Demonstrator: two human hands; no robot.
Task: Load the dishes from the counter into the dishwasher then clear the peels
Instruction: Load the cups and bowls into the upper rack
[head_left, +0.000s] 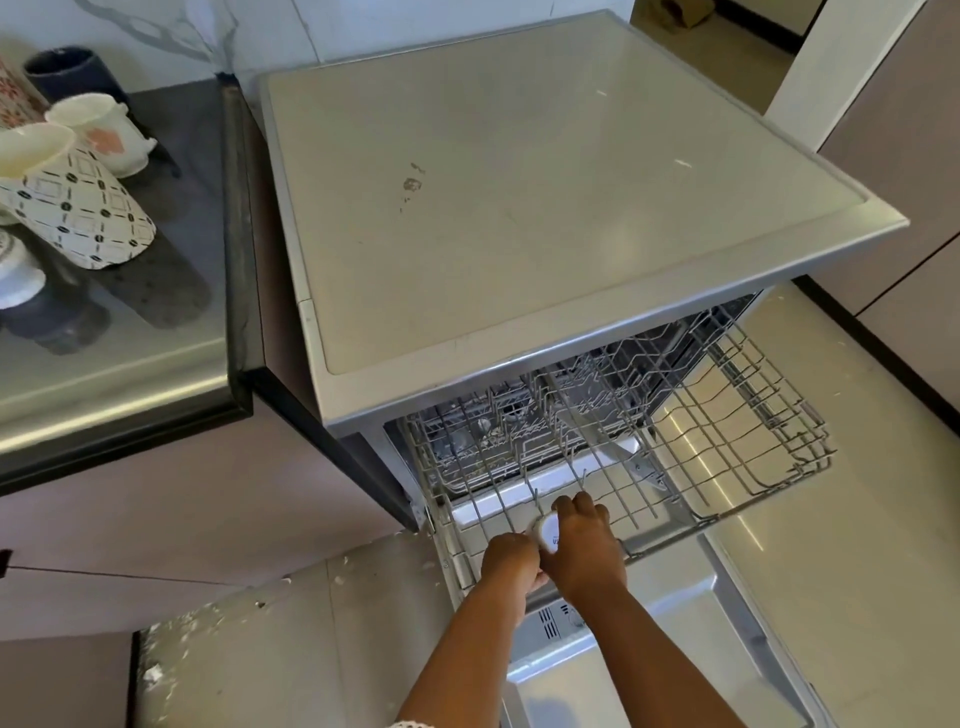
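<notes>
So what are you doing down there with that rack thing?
A person is loading the dishwasher. Both hands are down at the pulled-out grey wire upper rack, setting a small white cup into its front left corner. The right hand curls over the cup and the left hand is beside it, though its grip is hard to make out. The dishwasher's silver door hangs open below. More dishes wait on the dark counter, including a white diamond-patterned mug and a white mug with a pink motif.
</notes>
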